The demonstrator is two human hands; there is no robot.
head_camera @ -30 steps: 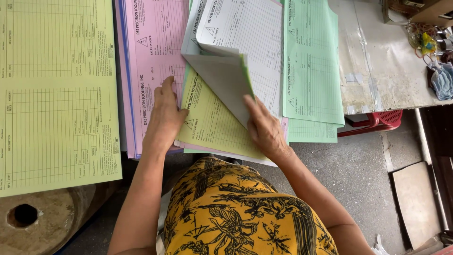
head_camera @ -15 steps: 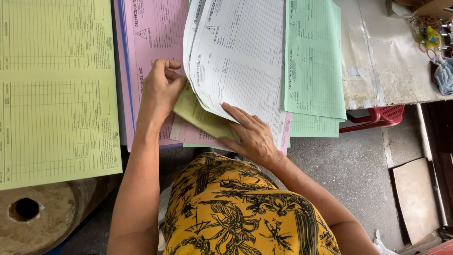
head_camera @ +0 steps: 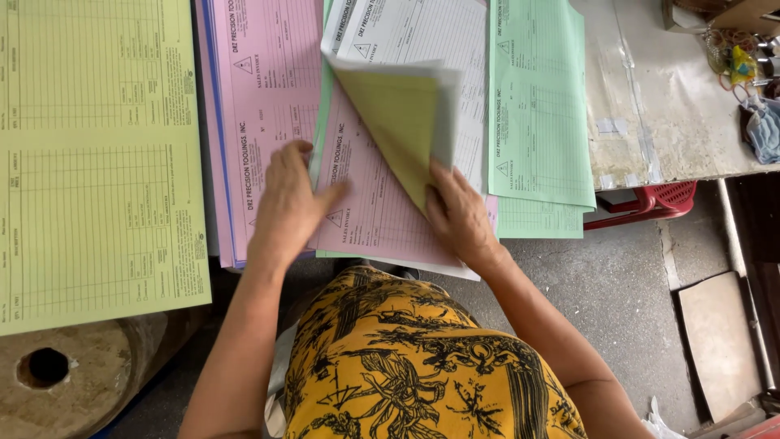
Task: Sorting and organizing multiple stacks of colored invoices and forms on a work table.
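On table: 2 hands, left [head_camera: 288, 203] flat on pink sheet [head_camera: 370, 207], right [head_camera: 459, 215] pinching yellow sheet [head_camera: 398, 122].

No pkgs, signs or screens. Only small pale tape labels [head_camera: 608, 126] stuck on worktable [head_camera: 682, 122], just right of green form stack [head_camera: 540, 97].

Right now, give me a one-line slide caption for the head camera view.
Left hand presses a pink form while right hand lifts yellow sheet among stacked coloured paper forms.
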